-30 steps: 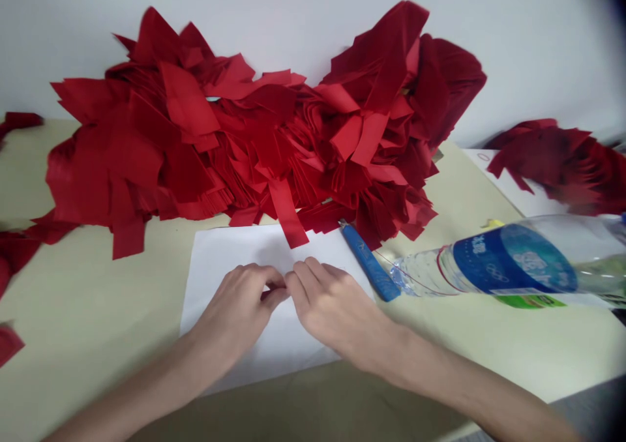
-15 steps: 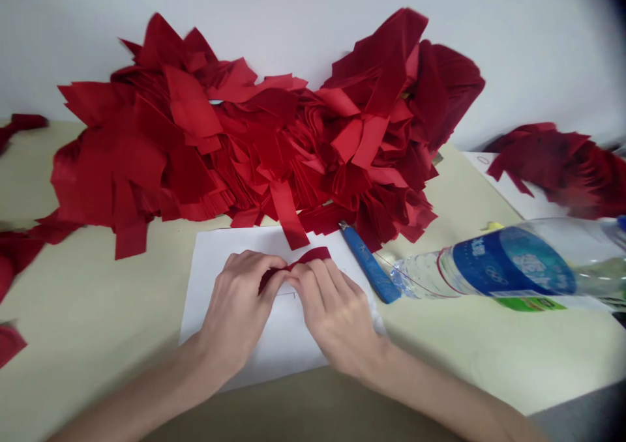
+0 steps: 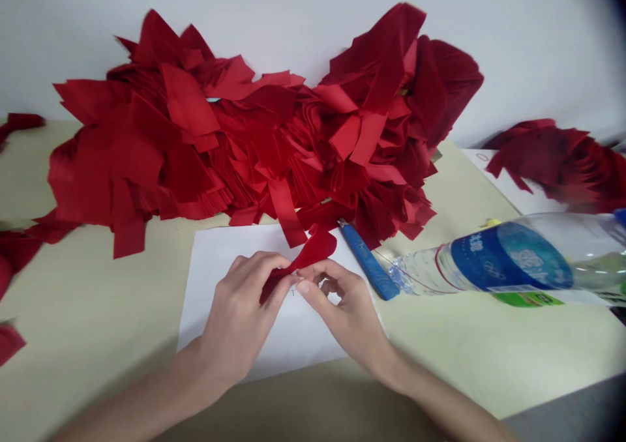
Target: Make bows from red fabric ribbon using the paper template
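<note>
My left hand (image 3: 239, 298) pinches a strip of red cloth (image 3: 315, 246) between thumb and fingers. The strip's right part curls up in a loop above the fingertips. My right hand (image 3: 345, 305) is closed in a pinch right by the left thumb tip, under the curl. What lies between its fingertips is too small to make out. Both hands are over a white sheet of paper (image 3: 215, 253) with a few drawn lines, mostly covered. To the right lies a blue-handled cutter (image 3: 366, 259) with a metal tip.
Behind the paper is a big heap of red cloth strips (image 3: 195, 142). A clear plastic bottle (image 3: 508, 256) with a blue label lies at the right, red thread around its lower end. More red strips (image 3: 552, 162) lie at far right on paper, others at the left edge.
My right hand has let its side of the strip spring up into a curl and turned to pinch beside the left thumb. The left hand keeps its hold.
</note>
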Demonstrator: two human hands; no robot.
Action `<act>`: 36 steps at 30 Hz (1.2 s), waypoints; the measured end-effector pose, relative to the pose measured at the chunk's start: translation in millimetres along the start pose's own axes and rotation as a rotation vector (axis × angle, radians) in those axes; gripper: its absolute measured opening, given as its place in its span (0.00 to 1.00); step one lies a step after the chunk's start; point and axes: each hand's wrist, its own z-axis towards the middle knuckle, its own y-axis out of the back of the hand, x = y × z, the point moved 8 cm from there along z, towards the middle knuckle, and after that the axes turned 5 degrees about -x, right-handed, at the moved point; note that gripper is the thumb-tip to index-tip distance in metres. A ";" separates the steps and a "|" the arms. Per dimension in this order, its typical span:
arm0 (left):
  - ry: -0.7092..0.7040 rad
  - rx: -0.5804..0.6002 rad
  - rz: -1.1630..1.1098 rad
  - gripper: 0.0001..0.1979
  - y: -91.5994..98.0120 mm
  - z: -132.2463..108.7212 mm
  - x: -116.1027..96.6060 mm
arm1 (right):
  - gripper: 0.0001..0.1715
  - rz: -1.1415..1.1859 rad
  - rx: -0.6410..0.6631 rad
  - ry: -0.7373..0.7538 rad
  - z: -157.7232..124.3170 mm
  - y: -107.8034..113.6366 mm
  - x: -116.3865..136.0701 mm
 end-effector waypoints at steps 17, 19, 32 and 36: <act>0.561 0.336 -0.597 0.06 -26.9 0.3 21.3 | 0.12 0.222 0.033 -0.194 9.2 2.6 -13.0; 0.578 0.329 -0.614 0.06 -27.6 0.6 23.5 | 0.13 0.231 0.048 -0.197 9.6 1.3 -13.4; 0.616 0.359 -0.704 0.07 -31.5 -2.2 25.3 | 0.15 0.267 0.045 -0.164 14.7 2.2 -22.6; 0.610 0.354 -0.708 0.07 -32.7 -3.2 27.8 | 0.13 0.347 0.112 -0.152 13.0 -2.3 -19.9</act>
